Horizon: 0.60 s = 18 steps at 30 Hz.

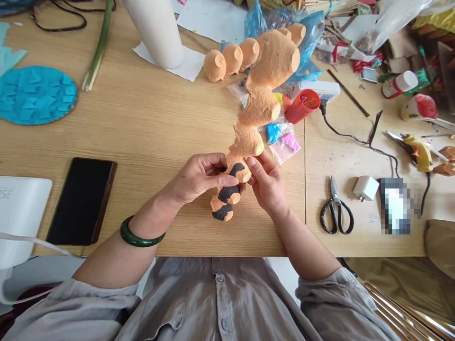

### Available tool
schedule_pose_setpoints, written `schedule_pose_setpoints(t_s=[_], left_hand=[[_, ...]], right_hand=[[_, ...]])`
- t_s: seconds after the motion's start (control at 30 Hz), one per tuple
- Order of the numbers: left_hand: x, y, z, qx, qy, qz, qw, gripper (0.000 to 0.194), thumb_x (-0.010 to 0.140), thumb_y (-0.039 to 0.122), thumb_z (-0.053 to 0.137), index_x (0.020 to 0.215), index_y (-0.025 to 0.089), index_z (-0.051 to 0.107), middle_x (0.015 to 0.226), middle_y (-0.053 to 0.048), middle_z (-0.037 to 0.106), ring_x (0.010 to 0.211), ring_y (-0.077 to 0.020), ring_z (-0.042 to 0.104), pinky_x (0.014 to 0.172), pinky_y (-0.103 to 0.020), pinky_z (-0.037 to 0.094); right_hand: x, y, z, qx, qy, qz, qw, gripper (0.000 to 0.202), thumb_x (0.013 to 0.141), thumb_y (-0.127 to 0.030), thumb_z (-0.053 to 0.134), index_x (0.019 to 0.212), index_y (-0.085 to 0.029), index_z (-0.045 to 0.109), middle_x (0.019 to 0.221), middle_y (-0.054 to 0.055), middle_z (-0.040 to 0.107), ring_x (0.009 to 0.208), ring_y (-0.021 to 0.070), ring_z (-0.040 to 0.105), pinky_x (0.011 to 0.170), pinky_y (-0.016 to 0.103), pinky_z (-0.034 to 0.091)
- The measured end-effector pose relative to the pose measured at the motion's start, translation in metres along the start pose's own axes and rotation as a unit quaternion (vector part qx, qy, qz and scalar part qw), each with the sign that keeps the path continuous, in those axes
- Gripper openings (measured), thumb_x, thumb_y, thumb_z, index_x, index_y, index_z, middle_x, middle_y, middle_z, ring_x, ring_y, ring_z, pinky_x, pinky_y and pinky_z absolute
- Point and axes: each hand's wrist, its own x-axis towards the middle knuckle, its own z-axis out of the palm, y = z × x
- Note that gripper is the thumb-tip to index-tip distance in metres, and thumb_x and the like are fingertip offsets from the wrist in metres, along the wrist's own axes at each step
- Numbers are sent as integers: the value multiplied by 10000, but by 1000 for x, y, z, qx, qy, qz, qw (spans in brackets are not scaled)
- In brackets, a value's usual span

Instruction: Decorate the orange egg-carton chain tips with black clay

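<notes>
One bumpy orange strip [261,106], held two-handed
Left hand [199,179] pinches its black-patched end; right hand [269,184] grips its edge, apparently from beneath too.

Left hand [194,182]: wrapped around the lower part of the orange strip [263,106] from its left, pressing the left thumb [227,180] flat across the front.
Right hand [268,184]: curled against the strip's right edge, pinching there with the right thumb [256,169] pointing up and inward.
Left forearm [110,260]: bare, slanting up to the strip from its lower left.
Right forearm [302,241]: bare, slanting up from the strip's lower right.
Grey sleeves [71,310]: bunched near the elbows, below the strip on either side.
</notes>
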Motion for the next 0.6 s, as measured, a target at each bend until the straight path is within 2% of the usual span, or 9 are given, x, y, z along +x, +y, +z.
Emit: schedule_pose_setpoints(t_s=[0.13, 0.27, 0.4, 0.6], left_hand=[[-1, 2, -1, -22, -11, -6, 1000, 278, 828, 307, 1042, 918, 119, 858, 863, -122, 860, 773, -252, 861, 690, -318, 735], [-2, 2, -2, -34, -22, -12, 999, 260, 837, 305, 1041, 911, 128, 864, 868, -120, 870, 771, -243, 861, 694, -314, 737], [-2, 1, -2, -40, -26, -8, 999, 262, 830, 320, 1045, 906, 139, 871, 849, -99, 863, 751, -231, 844, 692, -315, 725], [-1, 1, -1, -49, -26, -14, 998, 253, 828, 357, 1038, 892, 158, 894, 818, -83, 850, 737, -230, 830, 677, -320, 705]], right_hand=[[-1, 1, -2, -11, -14, -13, 1000, 481, 895, -618, 936, 1204, -290, 770, 1079, 16, 824, 724, 155, 716, 529, 262, 603], [-1, 4, -4, -30, -36, -29, 998, 523, 923, -643, 906, 1260, -287, 725, 1012, 12, 808, 751, 175, 753, 539, 265, 622], [-1, 7, -4, -26, -58, -47, 997, 521, 932, -621, 908, 1260, -274, 699, 950, -10, 772, 724, 154, 740, 523, 236, 611], [-2, 7, -3, -20, -72, -38, 996, 490, 963, -592, 889, 1282, -282, 684, 957, -19, 763, 655, 129, 692, 469, 221, 573]])
